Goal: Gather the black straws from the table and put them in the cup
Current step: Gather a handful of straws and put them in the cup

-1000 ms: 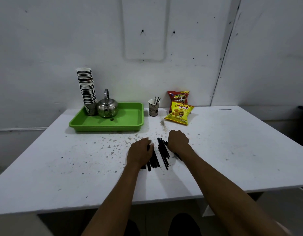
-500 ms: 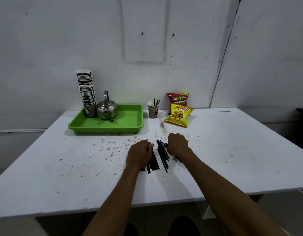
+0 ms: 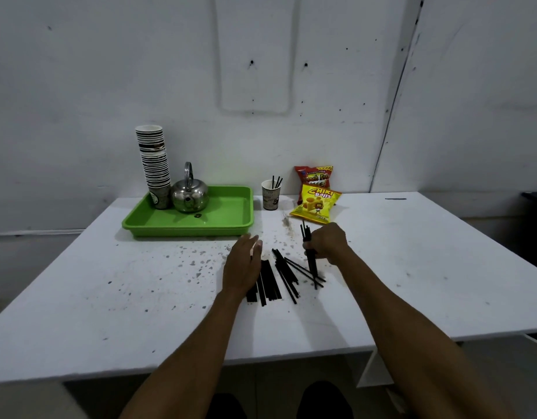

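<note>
Several black straws (image 3: 276, 278) lie in a loose pile at the middle of the white table (image 3: 110, 297). My right hand (image 3: 327, 244) is shut on a small bundle of black straws (image 3: 310, 255), held nearly upright with the lower ends at the table. My left hand (image 3: 243, 264) lies flat, fingers together, along the left side of the pile and covers part of it. A paper cup (image 3: 270, 195) with a few black straws in it stands near the back wall, beyond the pile.
A green tray (image 3: 225, 219) at the back left holds a steel kettle (image 3: 189, 195) and a tall stack of paper cups (image 3: 154, 164). Two snack bags (image 3: 315, 204) lie right of the cup. Dark specks dot the table.
My right hand has closed on some straws and lifted them upright from the pile. My left hand has stretched flat beside the remaining straws.
</note>
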Demonstrator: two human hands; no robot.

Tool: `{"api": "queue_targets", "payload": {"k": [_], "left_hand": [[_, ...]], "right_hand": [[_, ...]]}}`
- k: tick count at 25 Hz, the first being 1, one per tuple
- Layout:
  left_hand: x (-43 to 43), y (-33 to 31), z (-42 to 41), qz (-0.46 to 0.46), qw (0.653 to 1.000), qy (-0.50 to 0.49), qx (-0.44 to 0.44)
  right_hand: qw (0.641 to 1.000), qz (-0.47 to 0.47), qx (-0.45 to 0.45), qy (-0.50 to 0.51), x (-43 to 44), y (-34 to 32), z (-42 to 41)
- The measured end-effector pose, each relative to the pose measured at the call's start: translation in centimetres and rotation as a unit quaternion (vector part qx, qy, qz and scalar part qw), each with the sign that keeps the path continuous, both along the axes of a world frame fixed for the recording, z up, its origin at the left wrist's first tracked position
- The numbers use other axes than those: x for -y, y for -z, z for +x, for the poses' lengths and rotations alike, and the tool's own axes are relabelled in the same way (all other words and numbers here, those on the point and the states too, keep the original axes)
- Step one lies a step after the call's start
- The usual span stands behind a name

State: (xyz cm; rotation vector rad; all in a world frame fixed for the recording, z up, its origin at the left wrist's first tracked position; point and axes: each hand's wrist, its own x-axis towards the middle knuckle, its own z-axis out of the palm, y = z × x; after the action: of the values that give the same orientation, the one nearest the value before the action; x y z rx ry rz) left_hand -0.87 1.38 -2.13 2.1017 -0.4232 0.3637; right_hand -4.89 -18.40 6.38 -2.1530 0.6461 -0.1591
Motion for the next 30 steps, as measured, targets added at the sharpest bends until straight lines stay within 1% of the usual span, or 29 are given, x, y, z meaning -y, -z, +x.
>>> {"api": "queue_targets", "payload": {"k": [1,2,3,4,5,7,8,9,10,11,13,15,20,21,22,23,24,26,27,28,30], "left_hand": [[0.2,-0.7,-0.3,-0.074,0.997,-0.030,-0.008],[0.7,-1.6,-0.6,-0.161,0.984,-0.067,-0.036],[1.3,-2.5,-1.0,-0.254,0.959,-0.094,-0.083],[2.1,-3.4,-1.4,-0.346,0.924,-0.090,-0.137],[3.1,-4.1,-1.8,-0.430,0.881,-0.061,-0.189],[5.1,-5.1,-2.6,-0.561,0.777,0.007,-0.285],[5.8,-5.5,-2.8,-0.606,0.727,0.025,-0.322],[6.3,-5.6,-2.9,-0.639,0.686,0.032,-0.346],[6.6,-5.6,-3.0,-0.661,0.660,0.031,-0.355],[6.6,-5.5,-2.9,-0.677,0.644,0.032,-0.355],[6.5,-5.1,-2.8,-0.685,0.634,0.032,-0.357],[6.6,-4.4,-2.3,-0.680,0.635,0.035,-0.364],[7.2,-3.5,-1.9,-0.676,0.633,0.051,-0.375],[7.1,-3.7,-2.2,-0.670,0.637,0.061,-0.376],[6.9,-4.1,-2.4,-0.654,0.653,0.072,-0.376],[6.5,-4.4,-2.7,-0.623,0.685,0.084,-0.368],[5.9,-4.7,-2.9,-0.570,0.735,0.093,-0.354],[4.6,-4.7,-3.3,-0.432,0.845,0.107,-0.298],[3.9,-4.4,-3.3,-0.370,0.883,0.122,-0.261],[3.2,-4.1,-3.4,-0.324,0.909,0.136,-0.225],[2.4,-3.8,-3.7,-0.253,0.946,0.132,-0.154]], "right_hand": [[0.990,0.130,0.047,0.015,0.0,-0.5,-0.1],[0.966,0.237,0.097,0.026,-0.1,-0.7,-0.2],[0.936,0.318,0.147,0.024,-0.4,-1.0,-0.4],[0.910,0.370,0.188,0.012,-1.0,-1.2,-0.6],[0.889,0.402,0.220,-0.001,-1.8,-1.4,-0.6],[0.859,0.437,0.266,-0.021,-3.6,-1.3,-0.7],[0.849,0.448,0.279,-0.027,-4.4,-1.0,-0.7],[0.845,0.449,0.290,-0.028,-4.9,-0.6,-0.7],[0.845,0.440,0.302,-0.031,-5.2,-0.2,-0.8],[0.853,0.420,0.307,-0.038,-5.3,0.2,-1.0],[0.877,0.373,0.296,-0.067,-5.3,1.4,-1.4],[0.894,0.342,0.278,-0.083,-5.4,2.2,-1.9],[0.899,0.332,0.265,-0.109,-6.0,2.9,-2.1],[0.900,0.328,0.264,-0.109,-5.8,2.8,-2.0],[0.902,0.319,0.269,-0.107,-5.4,2.5,-1.9],[0.906,0.302,0.280,-0.100,-5.1,2.1,-1.8],[0.907,0.285,0.295,-0.091,-4.7,1.7,-1.6],[0.907,0.272,0.317,-0.060,-4.0,0.6,-1.2],[0.905,0.274,0.321,-0.044,-3.7,0.2,-0.8],[0.905,0.277,0.322,-0.031,-3.6,-0.1,-0.5],[0.909,0.272,0.314,-0.021,-4.1,-0.4,-0.1]]}}
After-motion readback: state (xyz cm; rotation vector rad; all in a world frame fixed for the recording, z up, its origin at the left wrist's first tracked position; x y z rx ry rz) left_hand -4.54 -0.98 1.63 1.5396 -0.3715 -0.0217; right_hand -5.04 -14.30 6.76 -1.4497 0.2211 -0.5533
